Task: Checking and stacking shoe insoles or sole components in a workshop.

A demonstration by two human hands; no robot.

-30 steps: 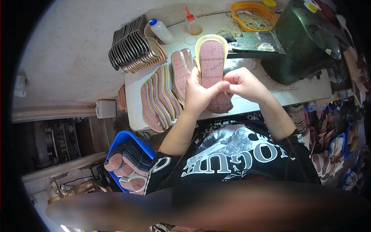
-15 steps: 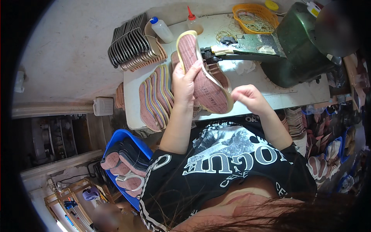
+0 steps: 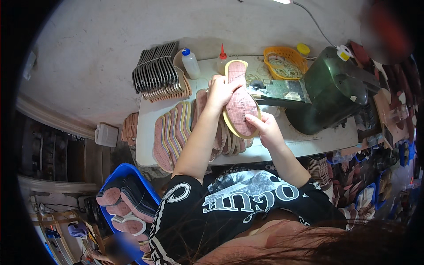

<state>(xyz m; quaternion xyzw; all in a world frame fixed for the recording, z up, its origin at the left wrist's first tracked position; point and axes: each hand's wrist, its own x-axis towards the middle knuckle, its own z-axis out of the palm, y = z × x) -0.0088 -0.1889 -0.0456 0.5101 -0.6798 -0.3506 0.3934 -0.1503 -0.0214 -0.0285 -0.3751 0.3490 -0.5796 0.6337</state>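
Both of my hands hold a pinkish-brown insole [image 3: 242, 104] with a yellow rim, raised over the white table. My left hand [image 3: 221, 92] is closed on its narrow middle, thumb lying across the top face. At the wide end, my right hand [image 3: 268, 129] pinches the edge with the thumb on top; its other fingers are mostly hidden below. Under and behind the held piece lies a row of similar insoles [image 3: 227, 143], partly covered by my left arm. More yellow-edged insoles [image 3: 171, 132] stand in a row to the left.
A green machine [image 3: 331, 86] with a flat arm [image 3: 282, 92] stands at the right. Behind are a blue-capped bottle [image 3: 191, 65], a red-tipped bottle [image 3: 222, 63] and an orange basket [image 3: 287, 59]. Black soles [image 3: 154, 70] are bundled back left. A blue bin [image 3: 128, 170] sits lower left.
My right hand has come in and now grips the insole's wide end. The insole has turned more upright. The whole view has shifted, with more wall showing.
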